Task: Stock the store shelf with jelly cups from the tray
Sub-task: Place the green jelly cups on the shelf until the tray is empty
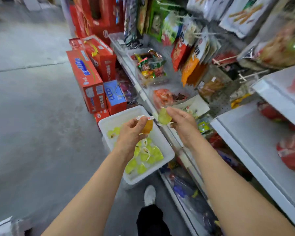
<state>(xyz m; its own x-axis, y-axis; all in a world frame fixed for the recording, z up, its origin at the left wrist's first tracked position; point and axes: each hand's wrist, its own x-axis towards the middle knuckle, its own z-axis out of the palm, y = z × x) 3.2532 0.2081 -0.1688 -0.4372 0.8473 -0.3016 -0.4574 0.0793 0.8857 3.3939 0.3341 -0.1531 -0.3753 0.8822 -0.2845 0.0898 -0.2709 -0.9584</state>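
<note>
You've got one cup per hand, both lifted clear of the tray (109, 122). Your left hand (130, 133) has its fingers curled around an orange jelly cup (147, 127), lid side up, held above the tray. Your right hand (182, 124) pinches a green jelly cup (164, 116) at the fingertips; it looks tipped on its side, right over the shelf edge (144, 97). The frame is blurry, so the exact grip is hard to read.

The step looks like carrying both cups over to the shelf. Place the green one first, since it's closest. The clear bin with red snacks (163, 97) sits just beyond it, with a bin of mixed wrapped candy (151, 67) further along. I can't tell which slot is meant for jelly, so check before letting go. Turn the green cup lid up before setting it down, or it will probably roll. Keep the pinch light, because these cups likely squash easily.

Then bring the orange one across without knocking the tray, which seems to sit partly against the shelf front. Plenty of yellow-green cups (144, 155) still lie in the tray, so the job is nowhere near done. Red cartons (87, 79) stand on the floor to the left, out of the way.
</note>
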